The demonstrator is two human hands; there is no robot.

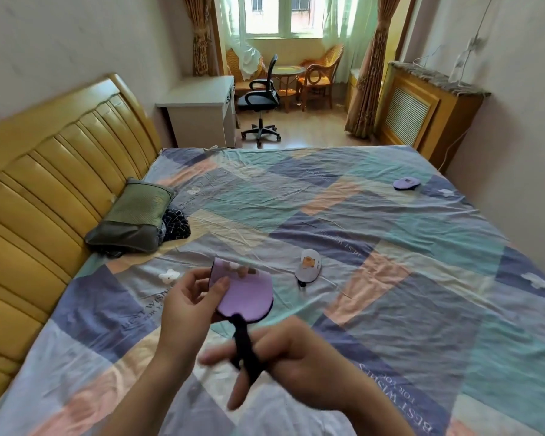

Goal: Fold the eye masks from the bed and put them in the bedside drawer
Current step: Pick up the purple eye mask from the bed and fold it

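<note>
My left hand point(188, 305) pinches a purple eye mask point(244, 294), folded in half, above the bed near its front. The mask's black elastic strap point(244, 344) hangs down and loops around the fingers of my right hand point(283, 357), which is blurred. A white eye mask with an orange picture point(309, 267) lies folded on the patchwork bed sheet point(390, 247) just right of my hands. A second purple eye mask point(406, 183) lies folded far off near the bed's right edge. No bedside drawer is in view.
A green-grey pillow point(132, 215) with dark cloth beside it lies against the yellow headboard point(44, 184) on the left. Beyond the bed stand a white desk point(202, 108), a black office chair point(260, 99), wicker chairs and a wooden radiator cover point(422, 111).
</note>
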